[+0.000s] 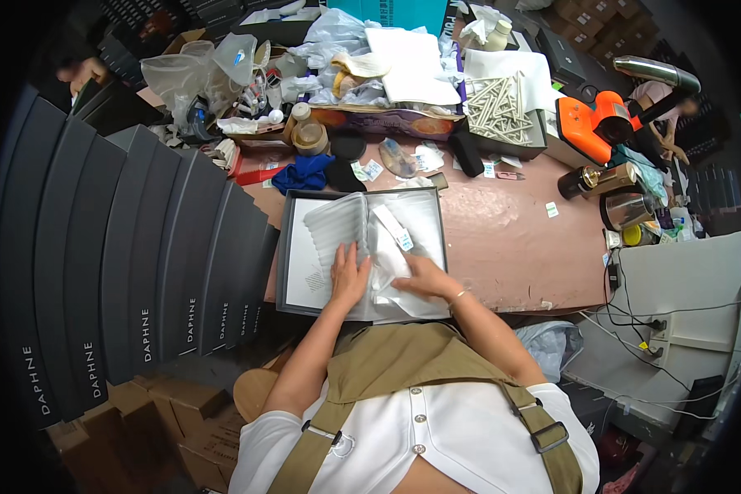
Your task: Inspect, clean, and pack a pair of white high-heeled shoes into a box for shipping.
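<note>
An open dark grey shoebox (282, 267) lies in front of me at the table's near edge. Translucent ribbed foam wrap (335, 224) and thin white wrapping (424, 218) line it. My left hand (350, 277) rests on the foam wrap, fingers stretched out and a little apart. Inside the right half lies a white shoe-like item (389, 263), partly covered by wrapping; its exact kind is hard to make out. My right hand (424, 278) curls round its near side. Above it sits a white strip (387, 221) with a small printed tag (404, 240).
Stacked dark shoeboxes (123, 247) rise at the left. Behind are a bottle (308, 132), blue cloth (303, 174) and a box of white sticks (498, 107). At the right stand an orange heat tool (589, 128), a metal-and-glass jug (626, 209) and cables (634, 317).
</note>
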The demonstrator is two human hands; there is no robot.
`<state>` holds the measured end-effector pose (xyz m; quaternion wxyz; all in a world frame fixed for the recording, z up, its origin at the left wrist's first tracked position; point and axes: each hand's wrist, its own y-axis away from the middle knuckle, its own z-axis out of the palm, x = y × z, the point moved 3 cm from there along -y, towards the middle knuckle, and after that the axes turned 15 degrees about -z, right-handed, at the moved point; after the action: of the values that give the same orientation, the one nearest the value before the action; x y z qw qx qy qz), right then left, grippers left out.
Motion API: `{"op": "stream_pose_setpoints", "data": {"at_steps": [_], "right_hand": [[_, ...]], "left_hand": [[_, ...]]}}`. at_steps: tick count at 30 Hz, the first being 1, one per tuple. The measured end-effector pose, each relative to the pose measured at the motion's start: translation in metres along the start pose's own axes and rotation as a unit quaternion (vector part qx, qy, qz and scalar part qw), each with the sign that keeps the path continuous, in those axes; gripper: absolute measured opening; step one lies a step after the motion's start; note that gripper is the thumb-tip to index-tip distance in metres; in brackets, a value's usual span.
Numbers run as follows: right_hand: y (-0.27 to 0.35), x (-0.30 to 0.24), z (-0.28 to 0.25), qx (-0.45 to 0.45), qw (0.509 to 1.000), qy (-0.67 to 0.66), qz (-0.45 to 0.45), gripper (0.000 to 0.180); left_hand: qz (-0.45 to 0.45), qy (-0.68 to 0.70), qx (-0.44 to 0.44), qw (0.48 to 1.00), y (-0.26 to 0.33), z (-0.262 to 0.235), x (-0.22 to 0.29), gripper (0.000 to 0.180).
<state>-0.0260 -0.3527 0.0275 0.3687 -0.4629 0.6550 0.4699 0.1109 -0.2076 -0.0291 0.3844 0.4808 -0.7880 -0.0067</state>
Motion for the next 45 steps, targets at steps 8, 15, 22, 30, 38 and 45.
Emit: {"op": "stream_pose_setpoints", "data": {"at_steps": [8, 15, 22, 30, 38, 45], "right_hand": [[0.132, -0.039, -0.082, -0.01, 0.972, -0.234, -0.024, 0.057], [0.117, 0.034, -0.135, 0.194, 0.88, 0.43, 0.053, 0.068], [0.03, -0.008, -0.059, 0.197, 0.847, 0.461, -0.177, 0.058], [0.037, 0.011, -0.06, 0.321, 0.918, 0.166, -0.162, 0.013], [0.081, 0.082, -0.061, 0.55, 0.705, -0.447, 0.033, 0.013], [0.146, -0.073, -0.023, -0.028, 0.926, -0.374, 0.042, 0.027]], "left_hand": [[0.168, 0.075, -0.064, 0.981, 0.008, -0.044, 0.081, 0.056], [0.154, -0.341, -0.086, 0.923, 0.017, 0.039, 0.098, 0.082], [0.194, -0.144, -0.065, 0.968, 0.047, 0.04, 0.073, 0.069], [-0.109, 0.118, -0.182, 0.97, 0.002, 0.066, 0.035, 0.063], [0.028, 0.085, -0.169, 0.982, 0.07, 0.026, 0.048, 0.067], [0.401, 0.004, -0.26, 0.879, 0.062, 0.044, 0.111, 0.058]]}}
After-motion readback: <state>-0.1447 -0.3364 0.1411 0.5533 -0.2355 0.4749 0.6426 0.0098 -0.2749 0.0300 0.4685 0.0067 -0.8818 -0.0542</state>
